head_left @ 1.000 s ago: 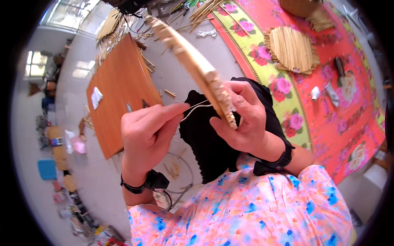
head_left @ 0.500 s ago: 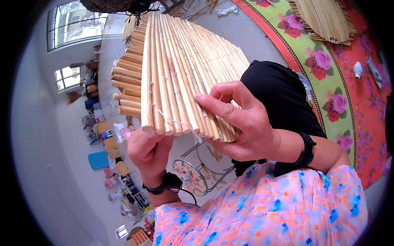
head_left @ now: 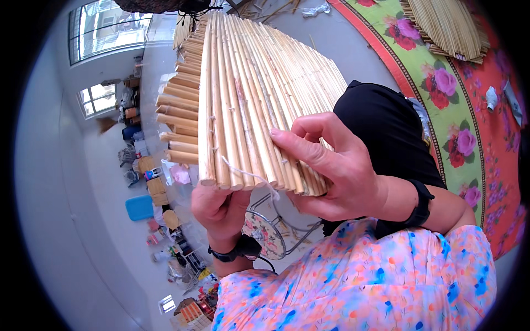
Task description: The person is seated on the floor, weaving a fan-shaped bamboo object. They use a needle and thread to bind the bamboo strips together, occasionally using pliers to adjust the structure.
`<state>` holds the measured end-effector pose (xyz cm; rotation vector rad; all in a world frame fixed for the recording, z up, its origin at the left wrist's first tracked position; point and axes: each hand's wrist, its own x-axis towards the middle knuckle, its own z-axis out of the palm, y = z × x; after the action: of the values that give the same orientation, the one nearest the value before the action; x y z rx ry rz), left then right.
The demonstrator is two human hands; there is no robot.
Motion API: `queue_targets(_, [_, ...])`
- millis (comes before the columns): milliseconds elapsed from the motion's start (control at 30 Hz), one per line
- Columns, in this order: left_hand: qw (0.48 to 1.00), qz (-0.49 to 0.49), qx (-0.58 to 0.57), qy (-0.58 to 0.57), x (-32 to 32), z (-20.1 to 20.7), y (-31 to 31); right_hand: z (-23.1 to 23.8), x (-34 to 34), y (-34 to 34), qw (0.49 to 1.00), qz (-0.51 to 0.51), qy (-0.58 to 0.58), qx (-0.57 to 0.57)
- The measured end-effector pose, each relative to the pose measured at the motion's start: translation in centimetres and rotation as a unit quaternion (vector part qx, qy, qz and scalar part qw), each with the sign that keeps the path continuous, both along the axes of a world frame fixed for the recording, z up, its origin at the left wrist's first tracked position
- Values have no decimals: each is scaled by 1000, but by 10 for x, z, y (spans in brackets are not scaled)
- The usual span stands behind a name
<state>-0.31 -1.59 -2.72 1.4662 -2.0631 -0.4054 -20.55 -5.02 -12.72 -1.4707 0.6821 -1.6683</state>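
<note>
A panel of pale reed stalks (head_left: 259, 99), laid side by side and tied together, is tilted up in front of me. At its near right part my right hand (head_left: 337, 165) grips it, one digit lying on top and others tucked underneath. My left hand (head_left: 221, 212) is closed just below the near left edge, its fingertips partly hidden by the stalk ends; what it pinches, I cannot make out. A loose white thread (head_left: 243, 172) runs across the near stalk ends and dangles over the edge between my hands. Another layer of stalks (head_left: 179, 113) sticks out at the left side.
A stool with a floral seat (head_left: 265, 234) stands below the panel. On the right, a flowered cloth (head_left: 441, 83) carries another stalk panel (head_left: 450, 27) and a small white item (head_left: 491, 98). Household goods and a blue tray (head_left: 139, 208) line the left wall.
The panel and both hands appear slightly farther right in the picture, as does the whole room. My right hand keeps its grip, and my left hand stays under the near edge.
</note>
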Motion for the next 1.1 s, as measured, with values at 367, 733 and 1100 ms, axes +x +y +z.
queue_targets(367, [992, -111, -58, -20, -17, 6, -21, 12, -4, 0, 996, -35, 80, -28])
queue_targets(733, [989, -106, -83, 54, -16, -11, -16, 2, -5, -1, 994, 6, 98, -46])
queue_targets(1100, [983, -100, -125, 93, -14, -24, -18, -10, -14, 17, 991, 62, 95, 70])
